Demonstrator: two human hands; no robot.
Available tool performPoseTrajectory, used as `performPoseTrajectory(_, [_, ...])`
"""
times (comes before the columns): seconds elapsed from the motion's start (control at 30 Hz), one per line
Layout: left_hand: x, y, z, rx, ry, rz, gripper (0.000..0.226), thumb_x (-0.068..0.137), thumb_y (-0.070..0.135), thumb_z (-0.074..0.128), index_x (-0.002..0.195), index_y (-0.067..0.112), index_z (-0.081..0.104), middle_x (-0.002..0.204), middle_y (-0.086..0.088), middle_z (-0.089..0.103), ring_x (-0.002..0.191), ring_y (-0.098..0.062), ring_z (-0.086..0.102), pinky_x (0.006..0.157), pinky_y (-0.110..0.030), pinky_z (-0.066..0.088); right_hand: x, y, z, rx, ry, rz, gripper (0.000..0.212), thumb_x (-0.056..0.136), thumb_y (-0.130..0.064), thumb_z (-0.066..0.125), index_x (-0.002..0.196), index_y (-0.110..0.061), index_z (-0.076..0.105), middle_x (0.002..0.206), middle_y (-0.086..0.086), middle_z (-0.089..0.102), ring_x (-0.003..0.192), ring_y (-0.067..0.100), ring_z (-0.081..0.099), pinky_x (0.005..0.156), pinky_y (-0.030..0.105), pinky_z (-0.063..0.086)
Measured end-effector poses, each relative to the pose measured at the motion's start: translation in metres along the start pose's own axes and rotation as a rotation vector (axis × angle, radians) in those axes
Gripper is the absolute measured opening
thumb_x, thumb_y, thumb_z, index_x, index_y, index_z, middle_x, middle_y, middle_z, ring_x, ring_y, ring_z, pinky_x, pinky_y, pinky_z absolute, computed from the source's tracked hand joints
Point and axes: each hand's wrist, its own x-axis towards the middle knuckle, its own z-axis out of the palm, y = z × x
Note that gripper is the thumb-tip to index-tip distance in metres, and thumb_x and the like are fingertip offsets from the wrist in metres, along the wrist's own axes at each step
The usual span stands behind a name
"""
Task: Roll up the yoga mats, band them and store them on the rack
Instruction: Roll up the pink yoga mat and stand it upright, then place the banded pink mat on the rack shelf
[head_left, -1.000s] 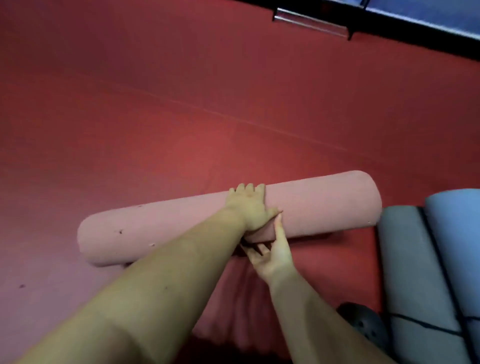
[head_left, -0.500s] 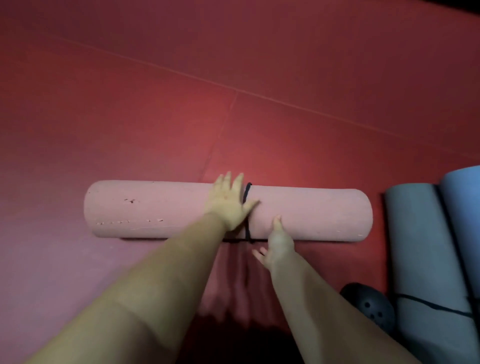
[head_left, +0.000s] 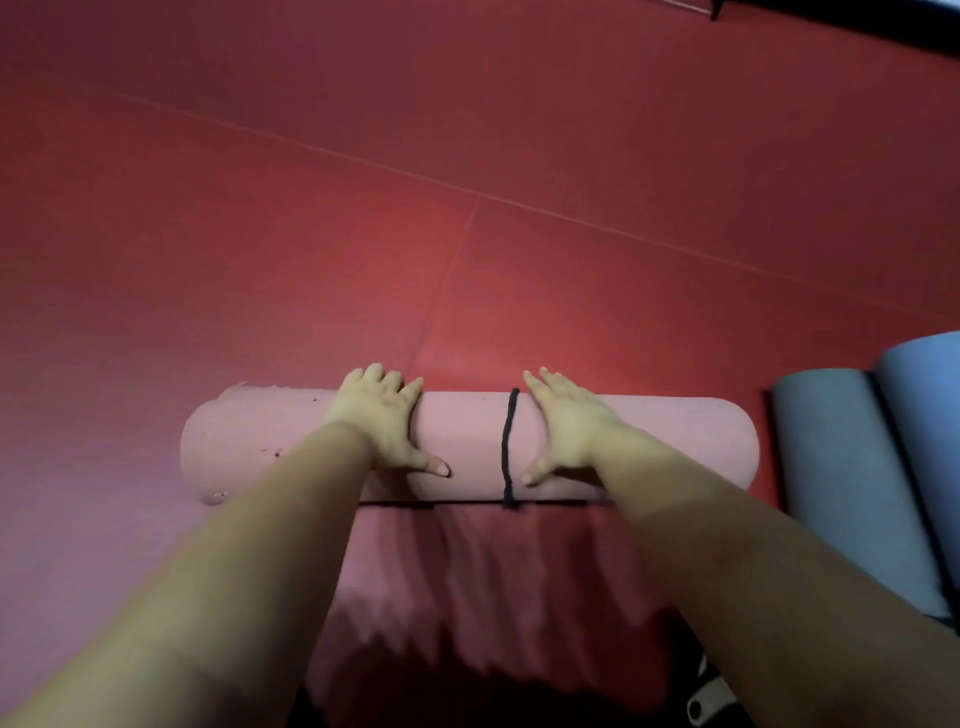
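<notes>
A rolled pink yoga mat (head_left: 462, 441) lies crosswise on the red floor in front of me. A thin black band (head_left: 510, 447) circles it just right of its middle. My left hand (head_left: 382, 421) rests palm down on top of the roll, left of the band, fingers spread over the far side. My right hand (head_left: 563, 423) lies flat on the roll just right of the band, thumb near it. Both hands press on the mat; neither closes around it.
Two rolled mats lie lengthwise at the right edge, a grey one (head_left: 852, 488) and a blue one (head_left: 924, 415), with a dark band between them. Red floor mats (head_left: 467, 208) with seams stretch ahead. A small white object (head_left: 706, 699) shows at bottom right.
My right hand rose from the near side of the roll onto its top, right of the band. My left hand slid leftward away from the band. The view shifted closer.
</notes>
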Motion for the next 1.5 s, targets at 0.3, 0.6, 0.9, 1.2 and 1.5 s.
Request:
performPoseTrajectory(0.3, [0.016, -0.005, 0.013, -0.297, -0.247, 0.068, 0.137, 0.031, 0.092, 0.052, 0.148, 0.031, 0.016, 0.154, -0.005, 0.024, 0.139, -0.027, 0.027, 0.113, -0.038, 0.024, 0.023, 0.019, 0.005, 0.073, -0.189, -0.037, 0.122, 0.054, -0.046, 0.087, 0.151, -0.020, 0.017, 0.153, 0.002, 0.029, 0.138, 0.021, 0.031, 0.111, 0.033, 0.029])
performPoseTrajectory(0.6, [-0.003, 0.031, 0.011, -0.134, -0.258, 0.134, 0.133, 0.049, 0.078, 0.071, 0.150, 0.024, 0.005, 0.152, -0.005, 0.023, 0.139, -0.025, 0.024, 0.115, -0.042, 0.018, -0.007, 0.006, 0.019, -0.126, -0.181, 0.014, 0.126, 0.049, -0.051, 0.087, 0.148, -0.019, 0.017, 0.147, 0.007, 0.033, 0.137, 0.026, 0.026, 0.114, 0.044, 0.012])
performPoseTrajectory(0.9, [-0.023, 0.044, 0.011, -0.019, -0.351, 0.082, 0.144, 0.052, 0.065, 0.079, 0.148, 0.020, -0.018, 0.157, -0.014, 0.003, 0.144, -0.030, 0.011, 0.117, -0.043, 0.012, -0.034, 0.007, 0.035, -0.226, -0.168, 0.053, 0.141, 0.052, -0.047, 0.088, 0.150, -0.007, -0.005, 0.154, 0.014, 0.016, 0.143, 0.030, 0.015, 0.119, 0.042, 0.005])
performPoseTrajectory(1.2, [-0.064, 0.033, -0.027, 0.055, -0.028, 0.093, 0.122, 0.055, 0.061, 0.076, 0.147, 0.020, 0.007, 0.141, -0.005, 0.032, 0.128, -0.026, 0.034, 0.106, -0.044, 0.029, -0.083, 0.006, -0.003, -0.293, 0.151, -0.024, 0.115, 0.049, -0.056, 0.083, 0.137, -0.009, 0.028, 0.131, 0.009, 0.039, 0.127, 0.029, 0.034, 0.117, 0.047, 0.009])
performPoseTrajectory(1.5, [-0.182, 0.022, -0.218, 0.160, 0.520, 0.088, 0.121, 0.055, 0.069, 0.070, 0.148, 0.022, 0.008, 0.141, -0.004, 0.032, 0.127, -0.025, 0.035, 0.105, -0.043, 0.030, -0.251, -0.014, -0.162, -0.337, 0.575, 0.032, 0.120, 0.053, -0.060, 0.081, 0.144, -0.011, 0.019, 0.151, 0.010, 0.024, 0.138, 0.028, 0.025, 0.115, 0.040, 0.020])
